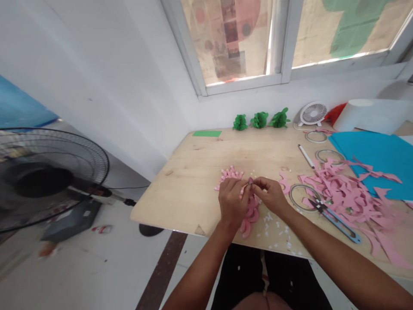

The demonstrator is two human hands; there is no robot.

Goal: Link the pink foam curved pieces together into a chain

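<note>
Above the table's front part, my left hand (232,199) and my right hand (270,196) meet at the fingertips. Both pinch a small pink paper piece (251,181), mostly covered by the fingers. Beneath and behind the left hand lies a cluster of pink paper pieces with pale tips (231,173). Curved pink paper cut-outs (246,228) are stacked below the hands, near the table edge. Another curved pink paper piece (285,183) rests just beyond the right hand. Tiny white paper bits (268,221) are scattered under the right wrist.
Right of my hands are a tape roll (292,198), blue-handled scissors (342,226), a heap of pink scraps (348,189), a white pen (306,156) and blue sheets (380,150). Green paper shapes (260,119) and a small white fan (312,113) stand by the wall. A floor fan (48,176) is left.
</note>
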